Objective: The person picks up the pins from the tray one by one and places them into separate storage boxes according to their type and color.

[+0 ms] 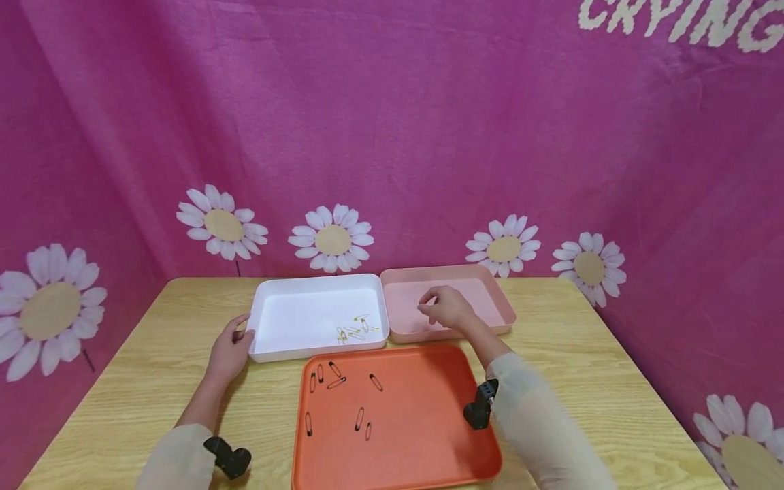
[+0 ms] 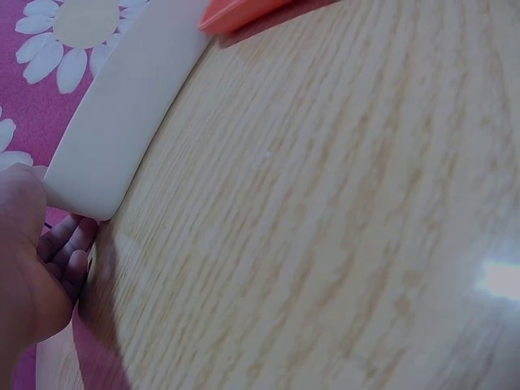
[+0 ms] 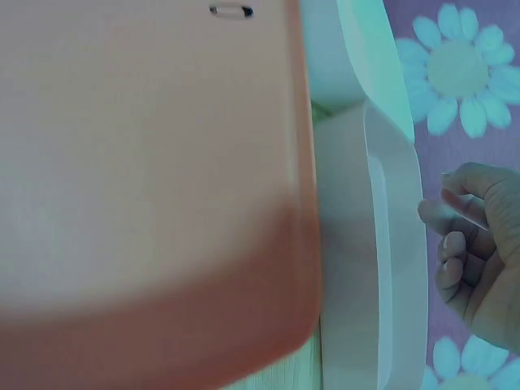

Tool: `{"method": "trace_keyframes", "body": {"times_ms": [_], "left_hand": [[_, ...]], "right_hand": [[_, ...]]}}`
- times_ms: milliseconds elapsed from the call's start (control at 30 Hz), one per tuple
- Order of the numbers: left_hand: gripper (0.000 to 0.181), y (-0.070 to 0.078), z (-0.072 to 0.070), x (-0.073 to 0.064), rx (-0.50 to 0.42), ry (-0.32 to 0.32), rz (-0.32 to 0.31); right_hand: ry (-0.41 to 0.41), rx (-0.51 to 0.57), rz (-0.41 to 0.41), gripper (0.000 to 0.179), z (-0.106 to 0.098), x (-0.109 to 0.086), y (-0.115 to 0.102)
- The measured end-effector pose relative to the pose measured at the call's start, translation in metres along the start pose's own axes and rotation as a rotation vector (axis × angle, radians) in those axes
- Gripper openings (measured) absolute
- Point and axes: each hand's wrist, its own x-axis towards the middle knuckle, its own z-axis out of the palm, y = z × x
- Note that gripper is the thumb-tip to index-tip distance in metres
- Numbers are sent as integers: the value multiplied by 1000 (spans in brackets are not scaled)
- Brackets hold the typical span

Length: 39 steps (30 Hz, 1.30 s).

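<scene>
At the left end of the white tray (image 1: 288,354), my left hand (image 1: 229,350) grips the near corner, thumb and fingers against its outer walls. In the left wrist view that hand (image 2: 36,268) has its lower fingers bent beside the corner. My right hand (image 1: 446,307) hovers over the pink tray (image 1: 453,333), fingers loosely bent. Nothing shows between the thumb and fingertips of that hand (image 3: 483,252) in the right wrist view. Gold safety pins (image 1: 352,333) lie bunched in the white tray's near right part. Several black safety pins (image 1: 358,418) are scattered on the orange tray (image 1: 422,422).
White and pink trays stand side by side along the back of the wooden table (image 1: 153,361). The orange tray lies in front of them, nearer to me. Behind the table hangs a magenta cloth (image 1: 392,136) with printed daisies.
</scene>
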Motion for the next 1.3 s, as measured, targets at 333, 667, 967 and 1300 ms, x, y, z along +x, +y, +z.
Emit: {"method": "trace_keyframes", "body": {"times_ms": [333, 667, 967, 1300], "left_hand": [[50, 1, -1, -2, -30, 4, -5], [49, 1, -2, -2, -57, 33, 3], [46, 4, -7, -5, -55, 58, 35], [48, 19, -23, -15, 24, 19, 115]], "right_hand": [[148, -29, -26, 21, -34, -14, 40], [213, -38, 102, 28, -62, -27, 77], [319, -3, 226, 38, -72, -38, 97], [217, 44, 326, 54, -65, -43, 118]]}}
